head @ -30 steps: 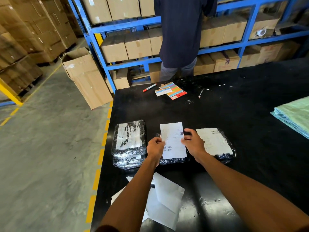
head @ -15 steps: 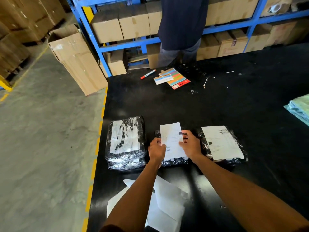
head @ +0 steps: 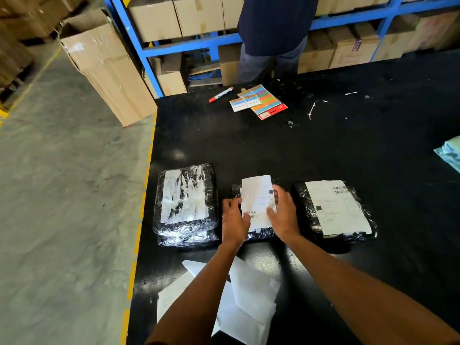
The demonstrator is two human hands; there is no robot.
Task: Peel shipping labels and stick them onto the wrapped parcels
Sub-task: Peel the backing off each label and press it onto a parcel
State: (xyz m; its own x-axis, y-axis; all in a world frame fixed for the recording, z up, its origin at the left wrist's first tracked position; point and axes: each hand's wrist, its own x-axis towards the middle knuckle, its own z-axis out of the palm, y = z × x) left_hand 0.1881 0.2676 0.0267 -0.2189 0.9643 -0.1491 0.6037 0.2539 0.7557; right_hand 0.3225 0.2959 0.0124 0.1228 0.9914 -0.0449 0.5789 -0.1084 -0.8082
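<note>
A white shipping label point(head: 258, 197) is held between both hands above a small black wrapped parcel point(head: 261, 234) on the black table point(head: 298, 150). My left hand point(head: 234, 220) pinches the label's left edge, where a layer curls away. My right hand point(head: 283, 212) grips its right side. To the left lies a stack of two wrapped parcels point(head: 185, 207) with a white sheet under the film. To the right sits a wrapped parcel point(head: 336, 212) with a label stuck on top.
Loose white backing sheets point(head: 249, 297) lie near the table's front edge under my arms. A red marker point(head: 221, 94) and colourful sticker sheets point(head: 261, 102) lie at the far side, where a person point(head: 273, 33) stands before blue shelving with cartons. Green fabric point(head: 449, 155) lies at right.
The view has tilted down and shifted. The label's left edge has started to separate between my fingers; both hands stay over the middle parcel.
</note>
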